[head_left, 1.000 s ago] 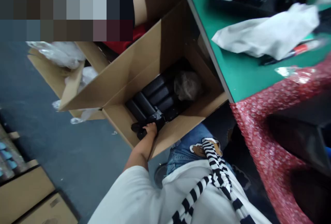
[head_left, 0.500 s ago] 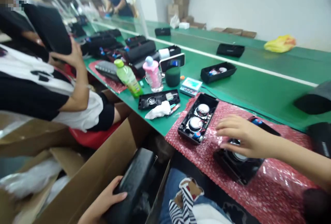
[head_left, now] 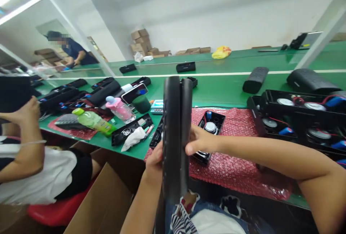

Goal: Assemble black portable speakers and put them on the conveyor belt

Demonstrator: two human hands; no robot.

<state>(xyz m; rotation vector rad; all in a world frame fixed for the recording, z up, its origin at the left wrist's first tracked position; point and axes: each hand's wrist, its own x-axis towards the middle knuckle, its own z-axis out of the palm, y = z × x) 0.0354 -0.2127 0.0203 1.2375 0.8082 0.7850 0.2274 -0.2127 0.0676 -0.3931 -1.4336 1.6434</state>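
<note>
Black casings (head_left: 172, 136), two: long, dark, round-ended, stood side by side, with a narrow dark seam between them. Located in front of the torso, at the near edge of the green bench (head_left: 227, 95). Long axis close to upright in view, lower ends towards the lap.

Left hand (head_left: 154, 160): closed on the left-side casing, at its outer edge; fingers partly hidden behind. Right hand (head_left: 201, 142): clamped on the right-side casing, thumb on the side facing the wearer. Relation: pair directly between the two palms, in contact with both; neither hand clearly nearer.

Behind and to the right: red bubble wrap (head_left: 240, 120), bearing an open housing with a round silver driver (head_left: 210, 127), partly covered by casings and right forearm. Further right: stacked open housings (head_left: 283, 118), with drivers, red wires and blue parts. To the left: flat black panel (head_left: 119, 136), white cloth-like item (head_left: 134, 138), green bottle (head_left: 93, 121), pink bottle (head_left: 119, 108), lit phone (head_left: 137, 92), small scale (head_left: 156, 106).

Markings: small pale mark on the grey-black speaker (head_left: 309, 80), too small to read; bottle label and phone screen likewise illegible. No brand or writing readable on the held pair.
</note>
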